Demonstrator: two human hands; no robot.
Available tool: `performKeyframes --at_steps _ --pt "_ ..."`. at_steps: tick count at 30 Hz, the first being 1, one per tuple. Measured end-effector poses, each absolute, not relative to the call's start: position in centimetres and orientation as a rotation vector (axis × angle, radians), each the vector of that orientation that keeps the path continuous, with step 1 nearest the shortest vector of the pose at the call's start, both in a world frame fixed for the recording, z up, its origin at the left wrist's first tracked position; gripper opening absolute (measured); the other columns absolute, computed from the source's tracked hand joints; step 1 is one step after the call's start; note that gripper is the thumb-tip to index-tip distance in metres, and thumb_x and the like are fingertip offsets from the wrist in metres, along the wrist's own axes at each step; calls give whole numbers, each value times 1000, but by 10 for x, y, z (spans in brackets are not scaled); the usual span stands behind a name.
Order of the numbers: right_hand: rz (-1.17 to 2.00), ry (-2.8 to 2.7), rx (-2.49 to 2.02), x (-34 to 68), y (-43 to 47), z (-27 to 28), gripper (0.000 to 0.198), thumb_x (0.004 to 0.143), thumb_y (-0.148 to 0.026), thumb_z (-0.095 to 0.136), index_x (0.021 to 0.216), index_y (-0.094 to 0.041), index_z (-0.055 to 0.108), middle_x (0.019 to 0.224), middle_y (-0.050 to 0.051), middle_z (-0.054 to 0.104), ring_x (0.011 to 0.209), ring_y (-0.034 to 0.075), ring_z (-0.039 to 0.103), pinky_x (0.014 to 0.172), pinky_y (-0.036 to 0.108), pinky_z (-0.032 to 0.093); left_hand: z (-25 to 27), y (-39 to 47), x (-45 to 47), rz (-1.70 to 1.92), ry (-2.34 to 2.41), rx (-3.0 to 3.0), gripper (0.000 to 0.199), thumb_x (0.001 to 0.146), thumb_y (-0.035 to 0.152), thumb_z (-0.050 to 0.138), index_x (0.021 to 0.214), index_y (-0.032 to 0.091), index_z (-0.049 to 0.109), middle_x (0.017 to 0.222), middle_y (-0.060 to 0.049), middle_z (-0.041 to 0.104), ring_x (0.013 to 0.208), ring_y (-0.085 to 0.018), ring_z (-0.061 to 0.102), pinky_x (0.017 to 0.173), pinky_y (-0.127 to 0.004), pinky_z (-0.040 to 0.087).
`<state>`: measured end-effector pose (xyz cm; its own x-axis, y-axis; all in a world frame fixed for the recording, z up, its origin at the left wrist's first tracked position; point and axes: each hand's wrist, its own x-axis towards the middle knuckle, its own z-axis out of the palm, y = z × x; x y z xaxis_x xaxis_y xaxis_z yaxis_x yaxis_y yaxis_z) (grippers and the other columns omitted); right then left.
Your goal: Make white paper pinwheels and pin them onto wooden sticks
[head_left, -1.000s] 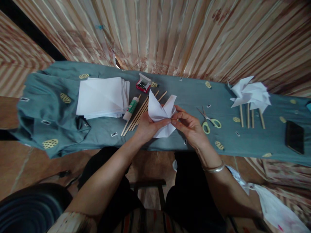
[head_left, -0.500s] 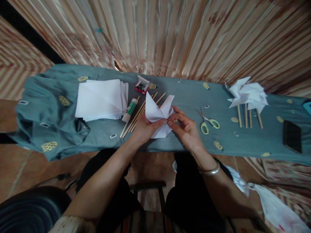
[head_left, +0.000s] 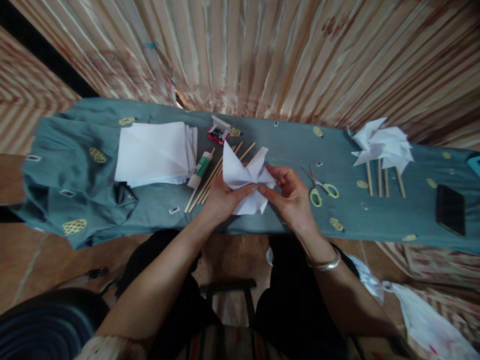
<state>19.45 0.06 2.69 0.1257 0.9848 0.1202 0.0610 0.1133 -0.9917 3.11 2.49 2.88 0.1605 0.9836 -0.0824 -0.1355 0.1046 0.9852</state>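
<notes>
A white paper pinwheel [head_left: 240,170] with folded blades is held between both hands above the front part of the cloth-covered table. My left hand [head_left: 223,200] grips it from the left, its thumb pressed near the middle of the paper. From the right, my right hand [head_left: 290,197] pinches it, with the thumb at the centre close to the left thumb and the fingers on the right blade. The undersides of the paper and several fingertips are hidden. Several wooden sticks [head_left: 205,190] lie just left of the pinwheel, beside a glue stick [head_left: 201,169].
A stack of white paper [head_left: 150,152] lies left, near an open red box of pins [head_left: 217,135]. Scissors [head_left: 316,186] with green handles rest right of my hands. Farther right are finished pinwheels [head_left: 386,145] on sticks and a dark phone [head_left: 450,210]. Curtains [head_left: 255,60] hang behind the table.
My right hand has shifted its fingers up onto the right blade, which now spreads farther right. The thumbs stay near the centre, and my left hand keeps its hold.
</notes>
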Motion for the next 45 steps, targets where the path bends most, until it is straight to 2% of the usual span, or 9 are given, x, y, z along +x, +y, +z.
performKeyframes --at_steps 4,8,11,16,24,29,38,45 --pt "1079 -1180 -1234 195 1 30 54 68 -41 85 114 -27 60 117 5 71 108 24 67 98 41 53 30 25 31 1086 1051 1113 48 62 38 84 101 12 72 93 -9 78 86 -25 72 79 -36 59" --pt "1170 -1138 -1302 199 0 34 57 65 -41 86 115 -28 61 99 2 76 84 21 71 80 38 59 30 25 32 1082 1053 1098 48 61 36 85 100 11 72 92 -9 78 84 -24 73 77 -34 59" --pt "1214 -1113 -1329 201 1 38 52 62 -38 87 108 -26 65 87 -2 76 72 18 68 71 35 57 30 24 31 1078 1046 1117 42 62 36 85 93 11 73 91 -10 78 84 -25 73 77 -35 60" --pt "1229 -1124 -1339 201 2 43 31 60 -35 87 85 -23 72 71 -5 70 59 13 58 59 28 50 29 22 31 1074 1063 1139 38 64 36 83 91 10 75 90 -11 78 83 -25 73 78 -37 59" --pt "1194 -1126 -1363 197 2 40 24 62 -34 85 82 -23 77 73 -3 73 62 15 60 62 31 50 21 23 33 1097 1091 1145 27 64 35 82 77 12 74 76 -7 76 68 -20 69 64 -30 57" --pt "1225 -1082 -1370 195 3 38 25 62 -37 85 81 -24 78 75 -2 75 63 16 62 62 32 52 16 24 34 1094 1145 1138 27 63 37 82 70 13 72 66 -4 72 62 -18 65 58 -28 54" --pt "1253 -1026 -1369 192 4 35 25 57 -40 86 74 -23 78 63 -3 69 54 13 54 53 28 46 22 24 34 1103 1098 1080 26 62 31 82 81 13 76 76 -6 76 67 -18 68 63 -28 56" --pt "1241 -1079 -1378 192 4 37 27 62 -42 83 79 -22 78 68 -2 71 57 14 56 55 29 47 16 26 34 1113 1125 1117 30 64 35 82 82 12 75 76 -9 75 67 -21 68 62 -32 55"
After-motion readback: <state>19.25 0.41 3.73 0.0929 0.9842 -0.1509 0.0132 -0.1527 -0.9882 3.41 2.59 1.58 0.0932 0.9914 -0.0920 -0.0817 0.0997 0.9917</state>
